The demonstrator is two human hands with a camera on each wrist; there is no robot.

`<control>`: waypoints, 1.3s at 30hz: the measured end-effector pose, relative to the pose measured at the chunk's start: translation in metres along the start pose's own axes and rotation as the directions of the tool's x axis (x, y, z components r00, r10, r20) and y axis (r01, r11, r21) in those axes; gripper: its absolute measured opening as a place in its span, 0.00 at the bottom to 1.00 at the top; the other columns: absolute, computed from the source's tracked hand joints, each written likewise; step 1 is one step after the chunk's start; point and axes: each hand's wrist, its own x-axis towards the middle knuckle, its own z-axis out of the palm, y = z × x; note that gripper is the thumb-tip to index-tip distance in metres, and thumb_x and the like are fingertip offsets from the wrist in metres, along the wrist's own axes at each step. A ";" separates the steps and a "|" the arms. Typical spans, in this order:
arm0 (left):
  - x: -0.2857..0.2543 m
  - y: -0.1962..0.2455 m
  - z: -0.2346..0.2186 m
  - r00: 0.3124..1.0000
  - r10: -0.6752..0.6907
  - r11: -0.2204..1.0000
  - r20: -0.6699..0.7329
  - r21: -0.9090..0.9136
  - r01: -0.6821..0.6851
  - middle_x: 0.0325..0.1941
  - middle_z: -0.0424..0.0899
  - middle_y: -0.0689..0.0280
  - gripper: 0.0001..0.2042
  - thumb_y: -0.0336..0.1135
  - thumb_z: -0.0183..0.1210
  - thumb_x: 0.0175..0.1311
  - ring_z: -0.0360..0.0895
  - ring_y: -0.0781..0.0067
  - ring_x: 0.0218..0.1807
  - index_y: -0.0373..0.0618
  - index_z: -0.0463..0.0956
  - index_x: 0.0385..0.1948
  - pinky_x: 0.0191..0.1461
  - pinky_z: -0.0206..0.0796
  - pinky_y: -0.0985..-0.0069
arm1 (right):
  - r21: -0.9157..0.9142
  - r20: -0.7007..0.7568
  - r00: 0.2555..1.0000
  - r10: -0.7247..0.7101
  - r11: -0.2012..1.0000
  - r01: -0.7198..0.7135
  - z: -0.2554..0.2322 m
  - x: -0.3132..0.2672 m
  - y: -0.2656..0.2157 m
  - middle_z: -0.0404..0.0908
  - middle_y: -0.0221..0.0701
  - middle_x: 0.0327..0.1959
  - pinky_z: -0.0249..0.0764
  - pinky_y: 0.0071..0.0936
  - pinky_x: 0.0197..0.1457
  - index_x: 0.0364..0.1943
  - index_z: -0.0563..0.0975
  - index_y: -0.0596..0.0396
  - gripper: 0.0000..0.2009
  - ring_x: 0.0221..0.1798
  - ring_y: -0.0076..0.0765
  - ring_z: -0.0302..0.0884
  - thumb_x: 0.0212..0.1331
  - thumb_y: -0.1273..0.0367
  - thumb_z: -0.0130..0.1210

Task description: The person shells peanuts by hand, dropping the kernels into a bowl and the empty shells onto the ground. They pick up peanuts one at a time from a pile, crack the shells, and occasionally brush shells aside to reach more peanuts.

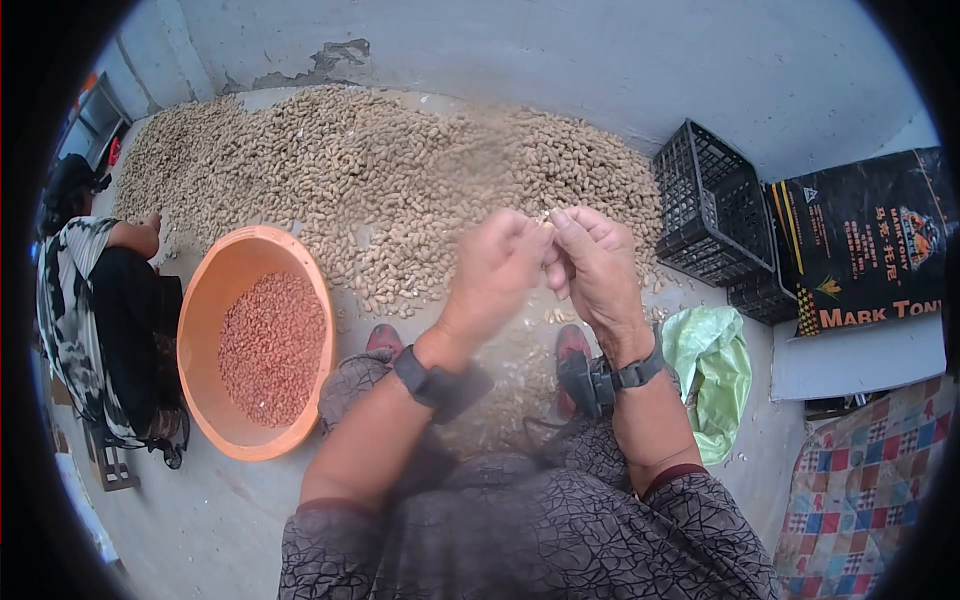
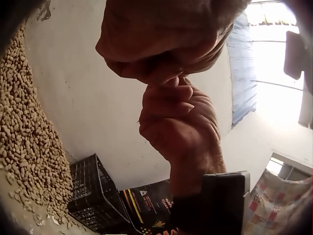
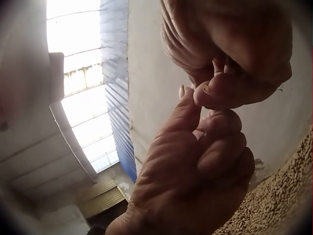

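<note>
In the head view my left hand (image 1: 492, 268) and right hand (image 1: 603, 268) meet over the heap of unshelled peanuts (image 1: 390, 170). Thumbs and fingertips of both pinch a small pale peanut (image 1: 544, 216), mostly hidden by the fingers. The left wrist view has my left hand (image 2: 161, 39) on top, its fingers curled, touching my right hand (image 2: 181, 122) below. From the right wrist, my right hand (image 3: 234, 49) is above and my left hand (image 3: 195, 171) below, fingertips together.
An orange basin (image 1: 192, 345) of reddish shelled kernels stands at left, beside a seated person (image 1: 95, 300). Black crates (image 1: 705, 200), a black printed sack (image 1: 860, 240) and a green bag (image 1: 712, 375) are at right. Shell bits litter the floor between my feet.
</note>
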 end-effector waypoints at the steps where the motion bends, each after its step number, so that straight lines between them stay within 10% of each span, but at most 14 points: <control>1: -0.001 -0.001 0.002 0.999 -0.003 0.997 0.038 -0.072 0.006 0.23 0.76 0.68 0.10 0.33 0.53 0.65 0.71 0.84 0.24 0.38 0.69 0.25 0.28 0.65 0.83 | -0.002 -0.013 1.000 0.009 1.000 -0.009 0.000 0.000 0.000 0.76 0.29 0.19 0.63 0.12 0.14 0.28 0.77 0.60 0.11 0.16 0.16 0.69 0.62 0.67 0.50; 11: 0.000 -0.023 0.008 0.997 0.013 1.000 -0.076 0.024 -0.011 0.22 0.71 0.71 0.12 0.37 0.43 0.70 0.65 0.86 0.20 0.43 0.68 0.28 0.21 0.57 0.87 | -0.131 -0.163 0.987 -0.006 0.991 -0.016 0.012 -0.005 0.009 0.74 0.25 0.17 0.58 0.11 0.12 0.30 0.78 0.61 0.09 0.12 0.13 0.63 0.61 0.69 0.51; 25: 0.000 -0.021 0.007 0.974 -0.173 0.975 -0.146 -0.164 0.148 0.18 0.68 0.69 0.14 0.36 0.41 0.68 0.63 0.81 0.21 0.38 0.68 0.24 0.23 0.57 0.76 | -0.396 -0.134 0.908 -0.398 0.861 0.319 0.019 -0.002 0.030 0.74 0.23 0.18 0.60 0.12 0.19 0.31 0.78 0.62 0.06 0.17 0.11 0.64 0.58 0.74 0.50; 32: 0.000 -0.020 0.009 0.965 0.186 0.963 -0.185 0.227 -0.142 0.16 0.65 0.73 0.13 0.36 0.41 0.68 0.61 0.85 0.18 0.41 0.69 0.25 0.19 0.54 0.82 | -0.247 -0.180 0.971 -0.158 0.963 0.110 0.023 -0.006 0.016 0.77 0.27 0.21 0.67 0.17 0.25 0.27 0.77 0.63 0.04 0.23 0.18 0.71 0.55 0.75 0.53; 39: -0.002 -0.020 0.010 0.976 -0.010 0.999 -0.220 0.035 0.018 0.17 0.66 0.70 0.15 0.36 0.40 0.67 0.62 0.82 0.19 0.40 0.66 0.21 0.22 0.56 0.77 | -0.230 -0.157 0.971 -0.180 0.963 0.142 0.018 -0.002 0.026 0.76 0.26 0.21 0.65 0.14 0.22 0.27 0.76 0.62 0.04 0.20 0.15 0.69 0.56 0.75 0.52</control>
